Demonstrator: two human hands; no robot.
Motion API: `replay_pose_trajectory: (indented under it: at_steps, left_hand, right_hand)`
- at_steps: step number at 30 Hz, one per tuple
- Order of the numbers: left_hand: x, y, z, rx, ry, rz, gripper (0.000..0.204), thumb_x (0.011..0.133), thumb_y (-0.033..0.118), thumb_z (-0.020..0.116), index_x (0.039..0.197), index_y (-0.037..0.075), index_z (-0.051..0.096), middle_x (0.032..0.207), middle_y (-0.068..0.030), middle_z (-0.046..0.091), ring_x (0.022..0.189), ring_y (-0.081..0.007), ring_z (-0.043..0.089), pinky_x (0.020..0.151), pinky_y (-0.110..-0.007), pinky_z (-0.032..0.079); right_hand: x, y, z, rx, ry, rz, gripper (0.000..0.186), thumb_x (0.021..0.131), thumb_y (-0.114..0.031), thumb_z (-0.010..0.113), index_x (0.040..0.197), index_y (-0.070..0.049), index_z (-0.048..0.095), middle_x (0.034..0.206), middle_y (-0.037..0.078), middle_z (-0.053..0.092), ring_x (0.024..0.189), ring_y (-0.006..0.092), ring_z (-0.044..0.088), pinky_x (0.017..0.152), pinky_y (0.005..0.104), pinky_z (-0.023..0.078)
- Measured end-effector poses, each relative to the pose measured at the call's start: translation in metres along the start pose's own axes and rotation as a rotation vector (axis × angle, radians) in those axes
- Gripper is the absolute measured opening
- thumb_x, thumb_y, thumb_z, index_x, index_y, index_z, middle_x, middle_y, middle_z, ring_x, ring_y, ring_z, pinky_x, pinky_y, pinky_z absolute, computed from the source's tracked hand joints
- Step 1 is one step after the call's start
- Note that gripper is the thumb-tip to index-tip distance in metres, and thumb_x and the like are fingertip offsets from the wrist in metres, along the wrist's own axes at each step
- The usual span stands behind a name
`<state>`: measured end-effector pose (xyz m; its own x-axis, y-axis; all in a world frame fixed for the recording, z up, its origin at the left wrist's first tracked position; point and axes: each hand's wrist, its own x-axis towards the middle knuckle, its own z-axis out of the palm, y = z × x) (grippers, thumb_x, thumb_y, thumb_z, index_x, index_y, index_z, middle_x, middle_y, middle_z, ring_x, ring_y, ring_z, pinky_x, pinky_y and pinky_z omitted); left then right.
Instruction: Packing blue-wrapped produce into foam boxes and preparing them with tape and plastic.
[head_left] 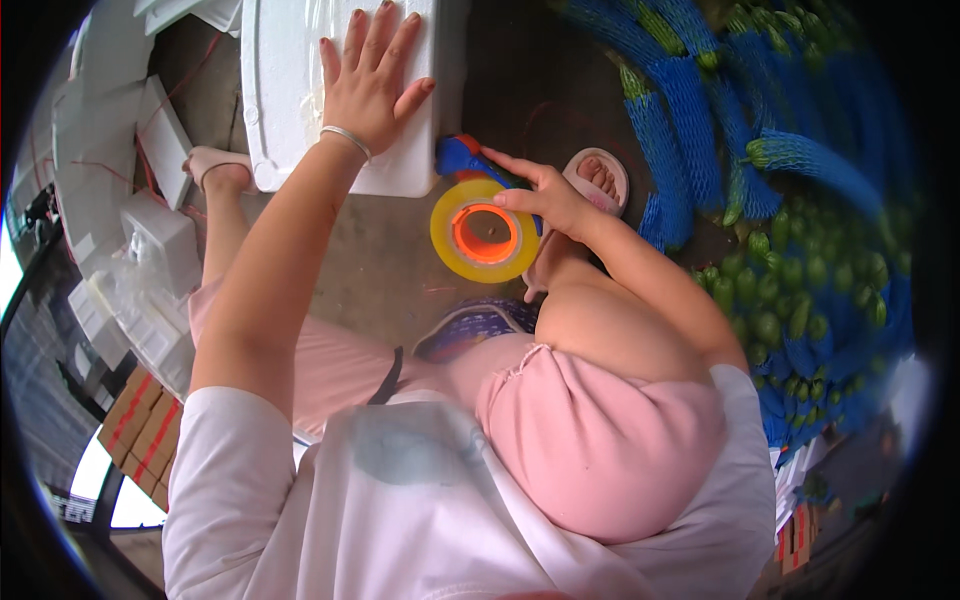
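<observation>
My left hand (370, 85) lies with fingers spread on the lid of a white foam box (285, 140) at the top centre. My right hand (545, 190) grips a blue tape dispenser (460, 155) with a red part, its index finger stretched along the top. The dispenser carries a large roll of yellow tape (455, 235) on an orange core and is held just off the box's lower right corner, over my right foot in a pink sandal (610, 160).
Many green vegetables in blue mesh sleeves (680, 130) are piled along the right. White foam boxes and lids (140, 260) line the left, with red cord among them. Brown cartons (140, 420) with red tape stand at the lower left. I am seated low above a concrete floor (360, 280).
</observation>
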<state>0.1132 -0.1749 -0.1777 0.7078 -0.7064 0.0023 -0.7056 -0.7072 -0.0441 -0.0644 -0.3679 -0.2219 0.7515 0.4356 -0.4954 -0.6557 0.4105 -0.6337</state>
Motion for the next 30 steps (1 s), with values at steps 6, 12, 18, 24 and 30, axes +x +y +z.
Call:
replay_pose_trajectory:
  at_steps: [6,12,18,24,30]
  left_hand:
    - [0.011,0.022,-0.004,-0.009,-0.064,-0.07,0.072,0.085,0.053,0.041,0.146,0.019,0.021,0.151,-0.0107,0.019,0.141,-0.0336,0.009,0.11,-0.058,0.003]
    - [0.023,0.028,-0.009,-0.014,-0.131,-0.15,0.079,0.08,0.046,0.048,0.146,0.018,0.017,0.152,-0.0113,0.015,0.141,-0.0343,0.006,0.11,-0.059,0.003]
    - [0.024,0.029,-0.008,-0.02,-0.208,-0.239,0.087,0.076,0.04,0.056,0.147,0.016,0.012,0.152,-0.0119,0.011,0.141,-0.035,0.003,0.11,-0.059,0.003]
    - [0.026,0.047,-0.025,-0.012,-0.277,-0.316,0.097,0.071,0.034,0.064,0.147,0.014,0.008,0.153,-0.0125,0.007,0.141,-0.0357,0.001,0.109,-0.06,0.003]
    - [0.026,0.041,-0.026,0.016,-0.325,-0.38,0.102,0.069,0.027,0.069,0.148,0.014,0.006,0.153,-0.0122,0.005,0.141,-0.0355,-0.001,0.11,-0.06,0.003]
  right_hand:
    - [-0.003,0.007,0.0,0.016,-0.01,0.018,0.071,0.08,-0.017,0.068,0.142,-0.01,0.035,0.117,0.009,0.059,0.104,0.0116,0.056,0.093,0.0248,0.043]
    - [-0.019,0.014,0.007,-0.016,-0.112,0.08,0.076,0.077,-0.019,0.072,0.143,-0.011,0.034,0.12,0.008,0.058,0.108,0.0118,0.053,0.095,0.0265,0.041]
    - [-0.012,0.017,0.014,-0.16,-0.257,0.2,0.071,0.078,-0.021,0.071,0.141,-0.012,0.038,0.121,0.008,0.057,0.108,0.0132,0.054,0.094,0.0265,0.041]
    - [0.021,0.01,0.012,-0.214,-0.234,0.198,0.059,0.073,-0.027,0.068,0.128,-0.01,0.055,0.111,0.008,0.063,0.098,0.0141,0.06,0.087,0.0261,0.045]
    - [0.052,-0.003,0.043,-0.3,-0.237,0.253,0.056,0.071,-0.034,0.066,0.122,-0.011,0.061,0.103,0.008,0.065,0.093,0.0156,0.061,0.084,0.0275,0.046]
